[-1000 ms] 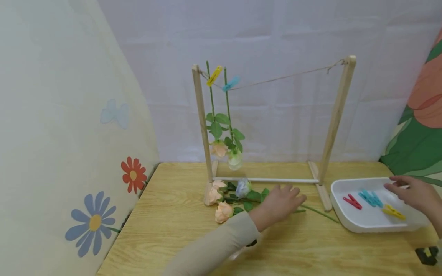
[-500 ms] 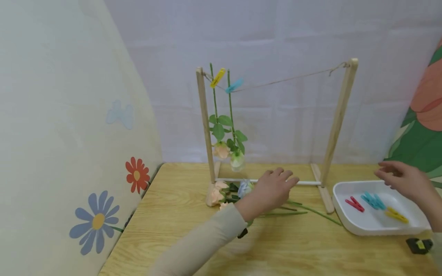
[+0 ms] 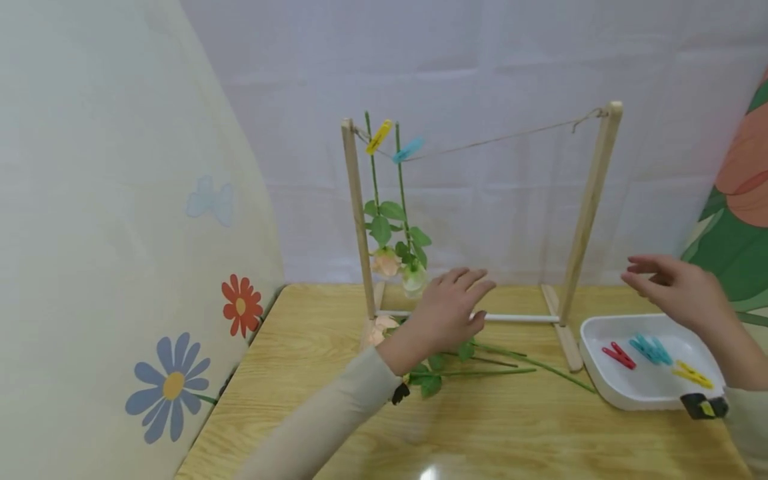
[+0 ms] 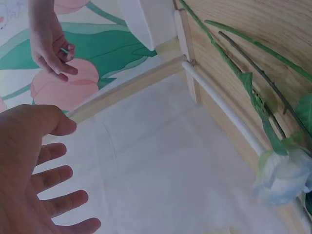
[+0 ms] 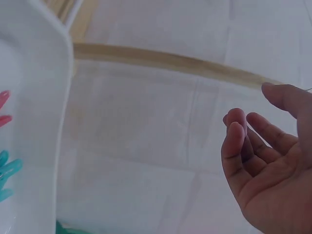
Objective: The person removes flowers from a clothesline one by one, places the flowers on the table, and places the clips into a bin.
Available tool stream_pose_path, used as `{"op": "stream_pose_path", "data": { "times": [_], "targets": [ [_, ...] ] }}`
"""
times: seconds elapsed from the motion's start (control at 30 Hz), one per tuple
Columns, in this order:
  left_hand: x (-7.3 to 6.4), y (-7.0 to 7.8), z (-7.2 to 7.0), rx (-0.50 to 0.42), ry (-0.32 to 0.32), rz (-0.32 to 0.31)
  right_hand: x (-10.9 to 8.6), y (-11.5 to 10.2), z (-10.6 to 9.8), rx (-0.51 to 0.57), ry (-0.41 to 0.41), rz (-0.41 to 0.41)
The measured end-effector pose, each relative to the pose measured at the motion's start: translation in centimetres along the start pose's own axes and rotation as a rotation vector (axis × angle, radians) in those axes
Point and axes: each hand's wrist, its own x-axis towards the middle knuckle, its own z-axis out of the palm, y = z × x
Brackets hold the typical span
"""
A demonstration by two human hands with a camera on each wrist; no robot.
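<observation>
My left hand [image 3: 441, 319] is over the lying roses, in front of the frame's lower left part. In the left wrist view its fingers are spread and hold nothing. A pale blue rose [image 4: 282, 178] lies close by; in the head view the hand covers it. Peach roses [image 3: 381, 329] are partly hidden behind the same hand. My right hand [image 3: 678, 290] hovers above the white tray [image 3: 600, 387], fingers loosely bent, with nothing visible in them in the right wrist view. The tray contains red [image 3: 619, 355], blue [image 3: 651, 350] and yellow clothespins [image 3: 693, 375].
A wooden frame [image 3: 585, 213] with a sagging string [image 3: 498, 138] stands at the back. Two roses hang head down from it at the left, a peach one [image 3: 386, 261] under a yellow clothespin [image 3: 379, 137] and a whitish one [image 3: 414, 277] under a blue clothespin [image 3: 409, 150].
My left hand has moved left and up over the roses, uncovering more of their stems. My right hand has moved left and risen from the tray. The hanging roses look the same.
</observation>
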Motion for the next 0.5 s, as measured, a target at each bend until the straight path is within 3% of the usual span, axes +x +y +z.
{"op": "stream_pose_path", "data": {
  "times": [0.2, 0.5],
  "targets": [
    [-1.0, -1.7, -0.8, -0.067, 0.145, 0.011, 0.5, -2.6, -0.2, 0.08, 0.013, -0.01],
    [-1.6, -3.2, -1.5, -0.105, 0.273, -0.006, 1.3, -5.3, -0.7, 0.236, -0.012, -0.057]
  ]
}}
